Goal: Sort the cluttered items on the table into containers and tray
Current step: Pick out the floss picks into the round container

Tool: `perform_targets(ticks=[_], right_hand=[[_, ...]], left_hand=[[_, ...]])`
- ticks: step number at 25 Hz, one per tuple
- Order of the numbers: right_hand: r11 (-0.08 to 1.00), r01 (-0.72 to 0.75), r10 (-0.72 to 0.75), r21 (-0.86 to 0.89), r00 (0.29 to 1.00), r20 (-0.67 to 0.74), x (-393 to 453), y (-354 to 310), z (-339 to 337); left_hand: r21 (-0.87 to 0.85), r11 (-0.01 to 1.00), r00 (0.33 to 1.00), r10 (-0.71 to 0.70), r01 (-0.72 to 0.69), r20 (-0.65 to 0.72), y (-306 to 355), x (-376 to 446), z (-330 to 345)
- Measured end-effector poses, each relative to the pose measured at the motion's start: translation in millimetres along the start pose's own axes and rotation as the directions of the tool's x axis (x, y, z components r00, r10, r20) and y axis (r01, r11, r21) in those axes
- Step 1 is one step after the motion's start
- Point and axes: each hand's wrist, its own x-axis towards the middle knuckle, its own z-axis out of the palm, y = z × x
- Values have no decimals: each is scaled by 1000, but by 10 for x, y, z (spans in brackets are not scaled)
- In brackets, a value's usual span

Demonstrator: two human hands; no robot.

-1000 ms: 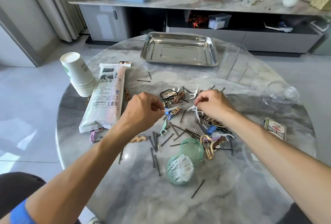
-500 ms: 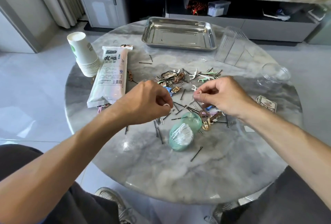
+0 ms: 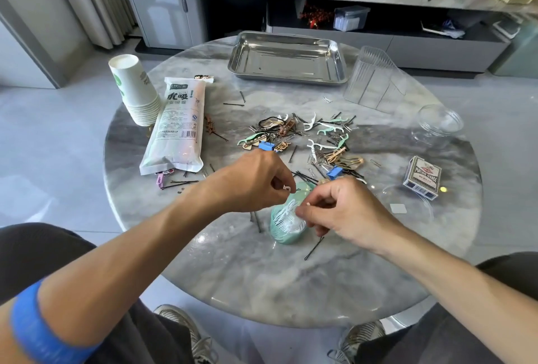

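On the round, glossy grey marble table (image 3: 233, 270), a ribbed mint-green plastic cup (image 3: 286, 222) packed with white floss picks lies near the 6 o'clock edge. The left hand (image 3: 253, 181) hovers at the cup's 11 o'clock, fingers curled, pinching a small white floss pick (image 3: 286, 188); the right hand (image 3: 340, 210), at its 3 o'clock, pinches another small white piece above the cup's mouth. Half a second earlier both hands worked farther back over the tangled pile (image 3: 305, 142) of hairpins and clips; they have since come to the cup. The shiny steel tray (image 3: 286, 58) sits at 12 o'clock.
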Motion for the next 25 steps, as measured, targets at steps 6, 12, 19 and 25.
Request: perform_targets(ticks=[6, 12, 19, 25], right_hand=[[968, 109, -110, -224, 994, 6, -8, -26, 103], [996, 55, -64, -76, 991, -119, 32, -48, -56], [923, 93, -111, -374, 993, -28, -13, -55, 98], [898, 90, -75, -431, 996, 52, 2, -70, 1]], left_hand=[[75, 997, 999, 10, -14, 48, -73, 61, 115], [57, 998, 999, 27, -29, 34, -117, 99, 149], [47, 999, 1000, -16, 15, 20, -117, 127, 156], [35, 999, 996, -6, 2, 93, -167, 103, 111]])
